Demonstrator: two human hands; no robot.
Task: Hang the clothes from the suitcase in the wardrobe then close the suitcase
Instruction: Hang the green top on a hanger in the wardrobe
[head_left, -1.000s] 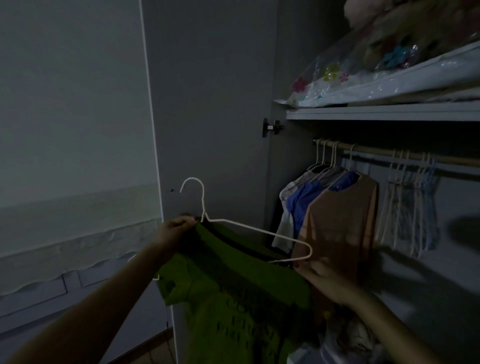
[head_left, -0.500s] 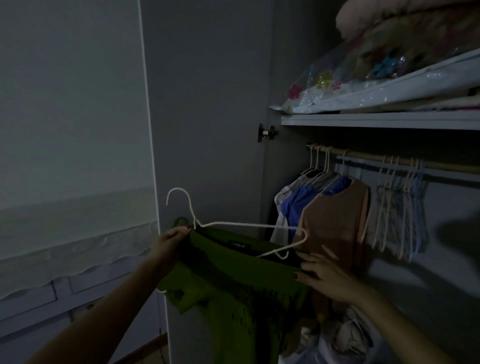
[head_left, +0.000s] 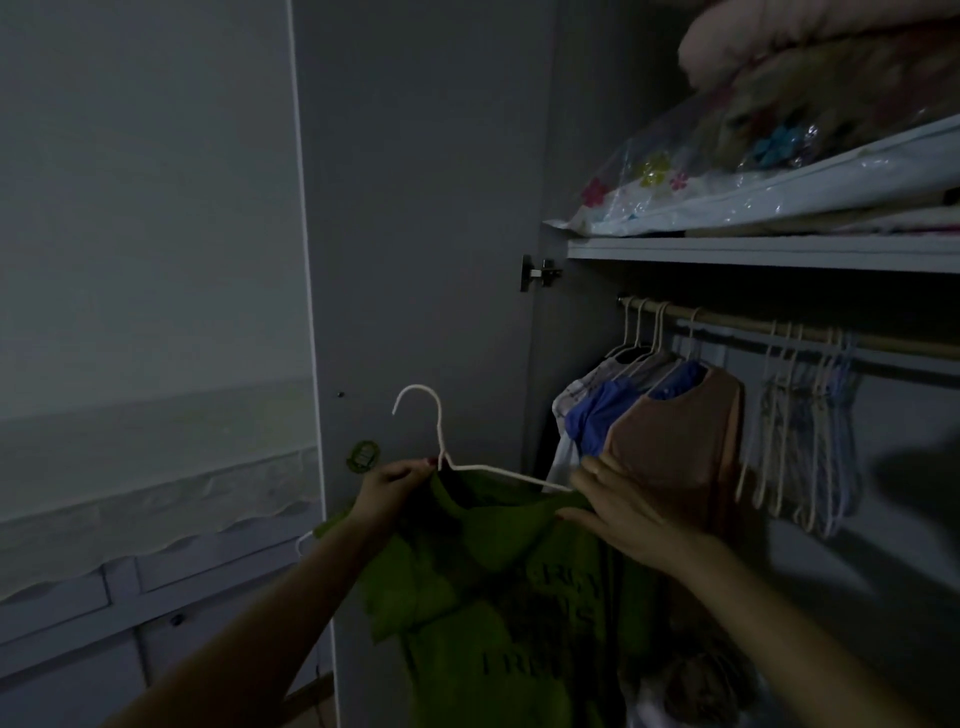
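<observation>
A green T-shirt (head_left: 498, 613) with dark lettering hangs in front of me on a white wire hanger (head_left: 441, 447). My left hand (head_left: 395, 488) pinches the shirt's collar at the base of the hanger's hook. At the shirt's right shoulder, my right hand (head_left: 618, 509) grips the fabric over the hanger's arm. The wardrobe rail (head_left: 779, 327) runs above and to the right, holding a brown top (head_left: 675, 457), blue garments (head_left: 597, 415) and several bare hangers (head_left: 800, 415). The suitcase is out of sight.
The open wardrobe door (head_left: 426, 234) stands just behind the hanger. A shelf (head_left: 753, 252) above the rail carries bagged bedding (head_left: 779, 156). More clothes lie heaped at the wardrobe's bottom (head_left: 696, 686). A pale wall fills the left.
The right arm of the hanger has slid inside the shirt's shoulder. My right hand rose from below the hanger to the shoulder, and the shirt now hangs straighter.
</observation>
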